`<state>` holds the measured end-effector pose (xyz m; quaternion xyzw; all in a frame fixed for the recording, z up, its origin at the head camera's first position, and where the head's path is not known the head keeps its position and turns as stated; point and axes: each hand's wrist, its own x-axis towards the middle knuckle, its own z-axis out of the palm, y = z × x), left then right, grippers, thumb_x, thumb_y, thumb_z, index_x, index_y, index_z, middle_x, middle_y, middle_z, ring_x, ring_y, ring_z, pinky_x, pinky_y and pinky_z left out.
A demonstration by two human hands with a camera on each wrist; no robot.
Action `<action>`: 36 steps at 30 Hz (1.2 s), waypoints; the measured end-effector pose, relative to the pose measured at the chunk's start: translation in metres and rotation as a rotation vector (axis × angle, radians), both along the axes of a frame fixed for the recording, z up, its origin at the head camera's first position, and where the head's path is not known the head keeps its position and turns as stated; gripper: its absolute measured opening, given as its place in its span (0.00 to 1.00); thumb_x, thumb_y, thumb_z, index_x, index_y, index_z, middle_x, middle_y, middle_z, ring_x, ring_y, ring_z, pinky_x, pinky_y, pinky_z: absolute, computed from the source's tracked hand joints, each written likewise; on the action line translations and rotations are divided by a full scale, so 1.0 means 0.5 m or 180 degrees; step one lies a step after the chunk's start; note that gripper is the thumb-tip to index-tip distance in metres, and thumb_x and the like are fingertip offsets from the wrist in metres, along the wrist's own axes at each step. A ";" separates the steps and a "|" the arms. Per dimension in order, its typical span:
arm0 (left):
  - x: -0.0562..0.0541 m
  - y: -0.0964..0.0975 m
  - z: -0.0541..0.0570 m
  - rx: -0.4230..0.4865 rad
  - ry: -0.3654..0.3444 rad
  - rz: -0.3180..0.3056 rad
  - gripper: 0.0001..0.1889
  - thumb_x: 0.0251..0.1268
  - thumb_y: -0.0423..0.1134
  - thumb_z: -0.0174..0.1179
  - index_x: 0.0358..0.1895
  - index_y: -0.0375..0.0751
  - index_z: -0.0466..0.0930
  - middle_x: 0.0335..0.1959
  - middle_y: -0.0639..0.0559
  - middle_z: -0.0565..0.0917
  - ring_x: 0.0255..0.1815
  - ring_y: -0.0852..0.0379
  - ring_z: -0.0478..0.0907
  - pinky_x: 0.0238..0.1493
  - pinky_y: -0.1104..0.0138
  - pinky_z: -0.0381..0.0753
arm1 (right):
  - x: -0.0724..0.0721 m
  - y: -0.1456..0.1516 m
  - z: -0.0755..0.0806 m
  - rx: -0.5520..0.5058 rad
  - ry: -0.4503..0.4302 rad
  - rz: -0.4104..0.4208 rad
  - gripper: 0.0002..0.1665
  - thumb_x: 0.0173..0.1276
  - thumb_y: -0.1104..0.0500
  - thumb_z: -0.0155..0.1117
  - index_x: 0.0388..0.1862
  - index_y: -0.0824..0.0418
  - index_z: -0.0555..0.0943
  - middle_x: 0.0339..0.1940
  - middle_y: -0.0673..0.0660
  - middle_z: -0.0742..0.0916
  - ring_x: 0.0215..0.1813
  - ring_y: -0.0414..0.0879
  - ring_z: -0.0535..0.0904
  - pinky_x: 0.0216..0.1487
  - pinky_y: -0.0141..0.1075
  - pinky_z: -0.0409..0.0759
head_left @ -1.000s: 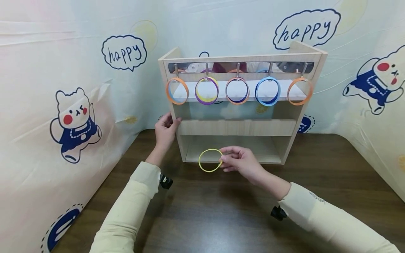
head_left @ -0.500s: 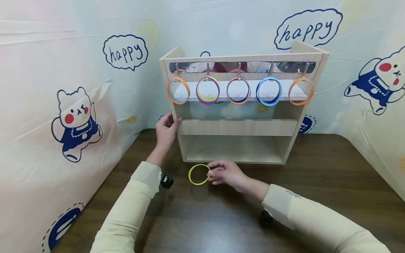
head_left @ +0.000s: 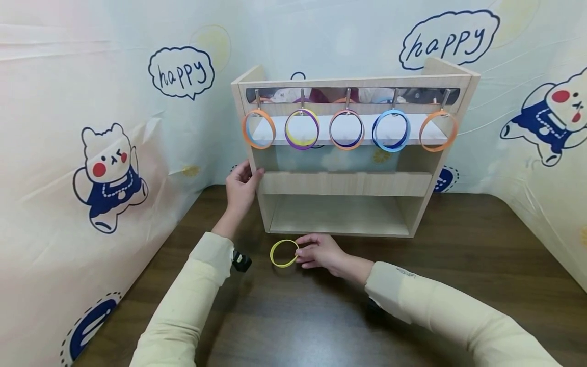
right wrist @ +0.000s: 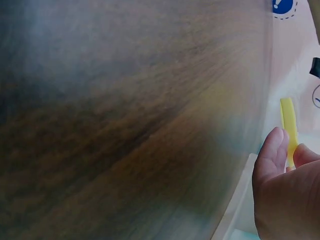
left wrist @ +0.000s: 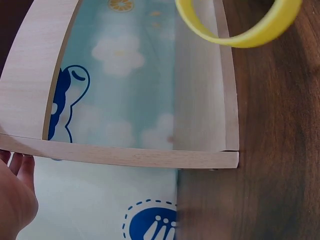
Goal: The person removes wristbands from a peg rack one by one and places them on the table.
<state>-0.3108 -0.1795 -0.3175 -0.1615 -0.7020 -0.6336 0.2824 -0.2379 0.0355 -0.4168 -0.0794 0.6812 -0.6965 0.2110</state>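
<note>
My right hand (head_left: 319,255) pinches the edge of a thin yellow ring (head_left: 272,255) between thumb and fingers, just above the table in front of a wooden rack (head_left: 346,183). Only part of that yellow ring (left wrist: 272,27) enters the left wrist view, at the top. Seen edge-on, the yellow ring (right wrist: 287,115) stands up from my right hand (right wrist: 282,185) in the right wrist view. My left hand (head_left: 240,188) holds the rack's left side panel. Its fingertips meet the panel's outer face in the left wrist view.
Along the rack's top, several hooks carry coloured rings: orange (head_left: 246,140), purple and yellow (head_left: 287,137), orange and purple (head_left: 362,135), blue (head_left: 405,135), orange (head_left: 454,132). The rack stands on a brown wooden table (head_left: 298,326). A printed cloth (head_left: 183,132) surrounds it.
My right hand has carried the yellow ring left and down, from in front of the rack's lower opening to low over the table. The left hand stays on the rack.
</note>
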 end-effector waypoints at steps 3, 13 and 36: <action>0.000 0.001 0.000 -0.0013 -0.0017 0.0016 0.19 0.64 0.30 0.62 0.57 0.25 0.77 0.52 0.32 0.81 0.47 0.56 0.80 0.46 0.69 0.79 | -0.006 -0.003 -0.005 0.0037 -0.0024 -0.0017 0.23 0.67 0.71 0.62 0.60 0.75 0.72 0.44 0.71 0.85 0.40 0.54 0.85 0.40 0.42 0.83; 0.000 -0.001 -0.005 -0.0023 -0.0027 -0.0004 0.20 0.64 0.30 0.62 0.58 0.26 0.77 0.51 0.32 0.81 0.44 0.60 0.80 0.44 0.70 0.79 | -0.014 -0.012 -0.027 0.0127 -0.0108 -0.0033 0.20 0.67 0.72 0.62 0.57 0.75 0.74 0.35 0.63 0.87 0.40 0.54 0.86 0.38 0.42 0.84; 0.004 0.001 0.002 -0.0079 -0.0101 0.0062 0.19 0.65 0.31 0.62 0.58 0.27 0.77 0.53 0.36 0.81 0.49 0.53 0.80 0.48 0.66 0.79 | -0.020 -0.018 -0.033 0.0372 0.0007 -0.0132 0.19 0.66 0.71 0.63 0.55 0.75 0.76 0.33 0.61 0.87 0.36 0.51 0.85 0.33 0.40 0.83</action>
